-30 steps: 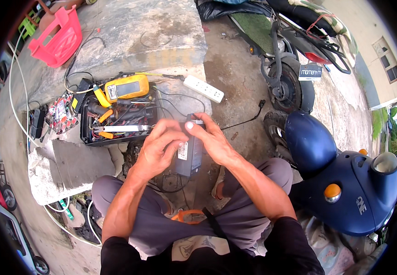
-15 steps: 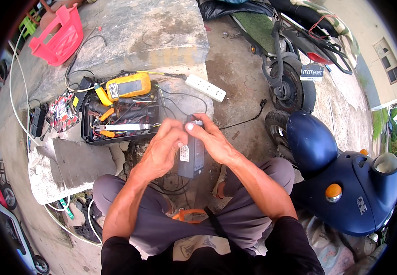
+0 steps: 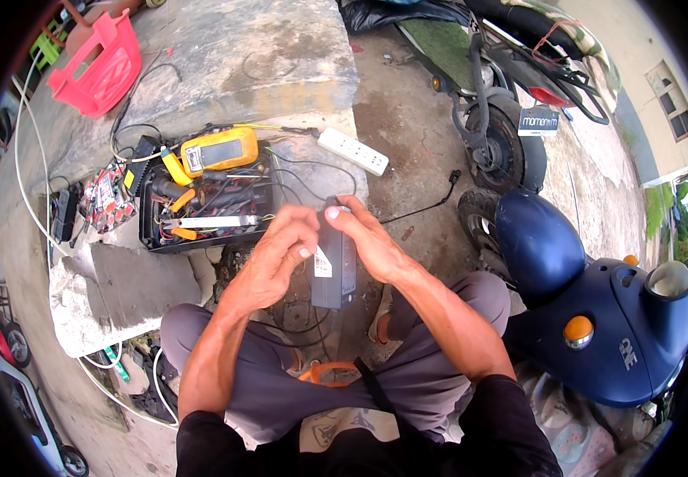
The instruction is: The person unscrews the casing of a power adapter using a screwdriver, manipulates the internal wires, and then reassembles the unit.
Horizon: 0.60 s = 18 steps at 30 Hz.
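Observation:
A dark grey, box-shaped power adapter (image 3: 344, 278) with a white label hangs upright between my hands, above the gap between my knees. My right hand (image 3: 368, 242) grips its upper end, thumb laid over the top and fingers behind. At its upper left edge is my left hand (image 3: 280, 254), fingers curled and thumb bent in toward them; whatever lies between those fingertips is hidden. Dark cable (image 3: 296, 327) loops below the adapter, near my left knee.
A black toolbox (image 3: 201, 238) full of tools, with a yellow multimeter (image 3: 220, 151) on top, stands left of my hands. A white power strip (image 3: 352, 151) lies beyond on the concrete slab. A dark blue scooter (image 3: 598, 334) is close on my right. A pink basket (image 3: 109, 71) sits far left.
The adapter has turned slightly in my hands, and its white label shows a smaller, more slanted shape. My left thumb has shifted a little lower. Both arms stay nearly where they were.

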Each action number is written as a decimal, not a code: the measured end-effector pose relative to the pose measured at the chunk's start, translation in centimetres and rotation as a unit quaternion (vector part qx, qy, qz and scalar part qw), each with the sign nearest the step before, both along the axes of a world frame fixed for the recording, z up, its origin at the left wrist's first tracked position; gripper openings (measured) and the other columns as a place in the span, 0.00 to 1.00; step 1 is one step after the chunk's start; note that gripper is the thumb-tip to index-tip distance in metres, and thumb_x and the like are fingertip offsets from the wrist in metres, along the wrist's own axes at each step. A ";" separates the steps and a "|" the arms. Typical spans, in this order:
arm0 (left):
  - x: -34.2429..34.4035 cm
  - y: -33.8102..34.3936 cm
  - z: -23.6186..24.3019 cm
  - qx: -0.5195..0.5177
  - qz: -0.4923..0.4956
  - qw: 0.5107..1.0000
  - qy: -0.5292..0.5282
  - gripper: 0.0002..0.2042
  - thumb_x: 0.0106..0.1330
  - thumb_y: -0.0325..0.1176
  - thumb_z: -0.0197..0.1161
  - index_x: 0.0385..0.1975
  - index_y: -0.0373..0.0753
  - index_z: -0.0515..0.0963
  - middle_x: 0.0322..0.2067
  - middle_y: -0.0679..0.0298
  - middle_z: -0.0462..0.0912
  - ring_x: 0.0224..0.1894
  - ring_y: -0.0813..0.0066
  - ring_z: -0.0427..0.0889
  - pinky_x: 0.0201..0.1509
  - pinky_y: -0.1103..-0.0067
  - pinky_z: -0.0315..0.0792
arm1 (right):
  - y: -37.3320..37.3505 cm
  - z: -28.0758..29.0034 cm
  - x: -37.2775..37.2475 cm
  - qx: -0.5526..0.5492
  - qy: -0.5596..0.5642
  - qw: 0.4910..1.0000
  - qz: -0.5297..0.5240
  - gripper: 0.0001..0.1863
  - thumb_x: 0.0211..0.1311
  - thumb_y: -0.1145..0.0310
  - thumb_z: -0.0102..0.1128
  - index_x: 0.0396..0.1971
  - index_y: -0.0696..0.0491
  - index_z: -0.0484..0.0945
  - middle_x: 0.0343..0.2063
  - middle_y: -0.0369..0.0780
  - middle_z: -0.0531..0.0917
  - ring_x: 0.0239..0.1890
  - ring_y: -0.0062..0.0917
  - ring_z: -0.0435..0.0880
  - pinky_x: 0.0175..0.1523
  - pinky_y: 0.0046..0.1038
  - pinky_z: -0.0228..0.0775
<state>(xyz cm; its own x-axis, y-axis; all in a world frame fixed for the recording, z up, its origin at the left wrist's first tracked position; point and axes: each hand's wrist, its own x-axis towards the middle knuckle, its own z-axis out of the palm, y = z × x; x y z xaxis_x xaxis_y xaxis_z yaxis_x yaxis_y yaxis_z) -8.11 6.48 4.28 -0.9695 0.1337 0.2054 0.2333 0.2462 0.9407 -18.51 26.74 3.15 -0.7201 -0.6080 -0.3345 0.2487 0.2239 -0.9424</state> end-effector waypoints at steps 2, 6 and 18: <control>0.1 0.1 0.2 -0.001 0.004 1.000 -0.001 0.03 0.80 0.23 0.59 0.42 0.40 0.75 0.56 0.59 0.71 0.54 0.68 0.73 0.62 0.73 0.72 | 0.0 0.7 0.1 0.018 0.007 1.000 -0.004 0.42 0.74 0.33 0.55 0.68 0.58 0.69 0.52 0.49 0.82 0.54 0.32 0.80 0.60 0.34 0.71; 0.3 -0.3 0.7 0.008 -0.018 0.999 -0.041 0.03 0.79 0.21 0.59 0.43 0.38 0.75 0.61 0.58 0.72 0.59 0.64 0.77 0.66 0.69 0.73 | 0.2 1.3 0.1 0.032 0.024 0.999 -0.012 0.43 0.74 0.34 0.55 0.68 0.59 0.69 0.52 0.50 0.83 0.54 0.33 0.81 0.60 0.34 0.71; 0.0 -2.0 -0.2 0.069 -0.099 0.989 -0.085 0.03 0.80 0.24 0.59 0.42 0.40 0.76 0.73 0.59 0.69 0.60 0.67 0.79 0.68 0.68 0.73 | 0.5 -1.0 -0.7 -0.022 -0.029 0.998 -0.056 0.47 0.75 0.34 0.55 0.74 0.62 0.65 0.65 0.55 0.78 0.68 0.37 0.76 0.73 0.35 0.64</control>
